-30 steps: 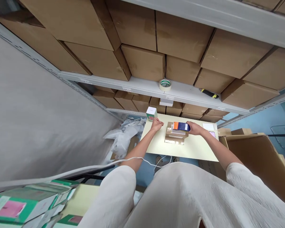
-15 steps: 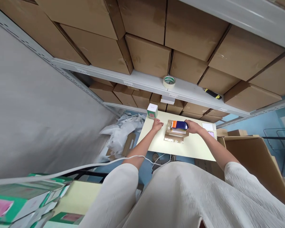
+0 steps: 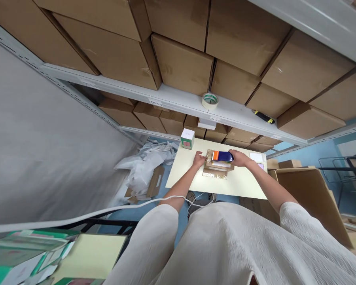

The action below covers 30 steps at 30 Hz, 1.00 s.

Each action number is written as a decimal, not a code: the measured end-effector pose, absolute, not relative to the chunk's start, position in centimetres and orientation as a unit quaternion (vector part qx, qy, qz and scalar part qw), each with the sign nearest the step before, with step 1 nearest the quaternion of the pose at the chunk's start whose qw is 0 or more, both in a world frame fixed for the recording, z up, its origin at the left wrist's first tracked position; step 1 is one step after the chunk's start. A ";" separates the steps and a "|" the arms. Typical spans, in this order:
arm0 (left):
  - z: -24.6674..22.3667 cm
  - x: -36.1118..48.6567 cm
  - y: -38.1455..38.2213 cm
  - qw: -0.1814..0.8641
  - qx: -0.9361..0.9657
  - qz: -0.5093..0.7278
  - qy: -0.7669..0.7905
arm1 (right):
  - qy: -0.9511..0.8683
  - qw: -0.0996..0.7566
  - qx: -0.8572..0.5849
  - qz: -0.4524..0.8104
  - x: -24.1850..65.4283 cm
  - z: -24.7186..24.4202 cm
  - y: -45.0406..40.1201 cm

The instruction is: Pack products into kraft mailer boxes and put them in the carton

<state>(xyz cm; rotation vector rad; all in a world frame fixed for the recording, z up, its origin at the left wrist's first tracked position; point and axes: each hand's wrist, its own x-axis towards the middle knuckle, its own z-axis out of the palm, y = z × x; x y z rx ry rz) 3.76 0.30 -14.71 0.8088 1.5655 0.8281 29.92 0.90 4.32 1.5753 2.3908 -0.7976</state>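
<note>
A small brown cardboard box [image 3: 218, 167] with shiny clear packing tape along its edges sits on the cream-topped table [image 3: 190, 182]. My right hand [image 3: 239, 157] is wrapped around the handle of a dark blue and orange tape dispenser [image 3: 224, 156], which lies over the top of the box. At the box's left end, my left hand [image 3: 199, 159] has its fingers bent in against the taped edge; fine finger detail is small. A green and white small carton [image 3: 187, 139] stands at the table's far left corner.
Shelves of cardboard boxes [image 3: 180, 59] rise beyond the table. A tape roll [image 3: 210, 101] and a yellow-black utility knife [image 3: 263, 116] lie on the shelf edge. A large open carton [image 3: 308, 198] stands at right. A white cable [image 3: 130, 205] crosses near my left arm.
My left hand has moved right, from apart in front of the green and white carton to the left end of the cardboard box. My right hand keeps the tape dispenser over the box.
</note>
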 end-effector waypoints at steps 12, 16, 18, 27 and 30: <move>-14.0 3.6 -0.7 0.532 0.400 0.377 0.645 | 0.803 0.113 0.538 -0.231 30.1 3.5 0.7; -12.9 3.7 -0.5 0.570 0.435 0.333 0.613 | 0.801 0.116 0.540 -0.233 30.1 3.6 0.5; -12.0 3.6 -0.2 0.551 0.493 0.315 0.596 | 0.798 0.118 0.543 -0.232 30.0 3.7 0.3; -9.1 3.8 0.9 0.427 0.764 0.094 0.474 | 0.800 0.132 0.552 -0.196 29.5 4.4 -0.6; -9.0 3.6 0.9 0.388 0.786 0.047 0.479 | 0.801 0.153 0.547 -0.188 29.2 4.7 -0.7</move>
